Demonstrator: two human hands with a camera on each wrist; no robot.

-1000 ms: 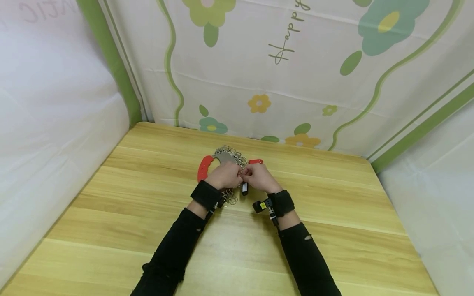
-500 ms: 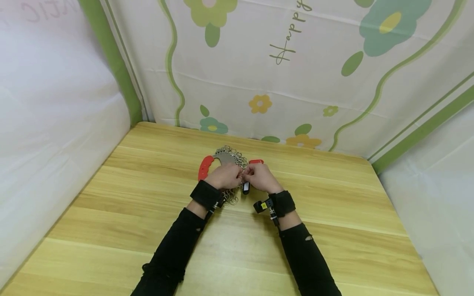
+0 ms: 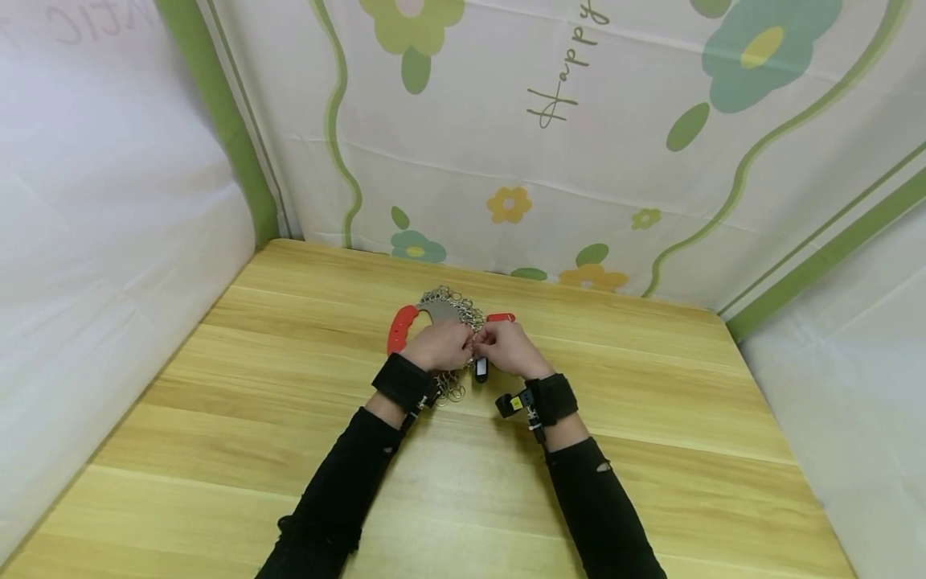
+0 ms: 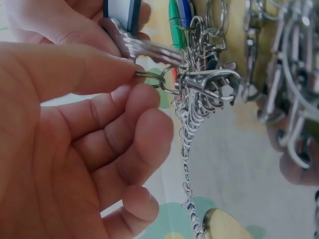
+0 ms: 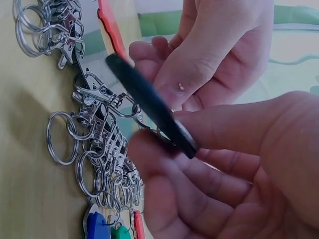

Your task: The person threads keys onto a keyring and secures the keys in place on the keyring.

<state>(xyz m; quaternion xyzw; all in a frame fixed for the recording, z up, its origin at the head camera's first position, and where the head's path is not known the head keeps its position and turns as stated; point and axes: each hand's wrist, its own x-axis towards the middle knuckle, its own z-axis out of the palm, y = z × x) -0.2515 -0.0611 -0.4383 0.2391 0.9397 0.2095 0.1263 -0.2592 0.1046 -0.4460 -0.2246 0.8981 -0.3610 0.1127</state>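
My left hand (image 3: pixel 443 344) pinches a split ring (image 4: pixel 149 75) between thumb and forefinger. It is linked to a metal swivel clasp (image 4: pixel 212 82) on a crowded row of clasps. My right hand (image 3: pixel 508 347) pinches a dark key tag (image 5: pixel 142 94) with a white label, close beside the left fingertips. A metal end piece (image 4: pixel 142 47) of the tag lies near the split ring; whether the two are joined I cannot tell. The clasps hang along a grey curved plate (image 3: pixel 441 310) with a red grip (image 3: pixel 399 328), partly covered by my left hand.
A red tag (image 3: pixel 501 317) lies just beyond my right hand. Blue (image 5: pixel 97 225) and green (image 5: pixel 121 232) tags hang among several split rings (image 5: pixel 62 138). Everything rests on a wooden table (image 3: pixel 463 482), with a flower-printed cloth wall (image 3: pixel 448 161) behind.
Hardly anything differs. Both hands stay in the same place, and the dark tag under the right hand shifts very slightly.
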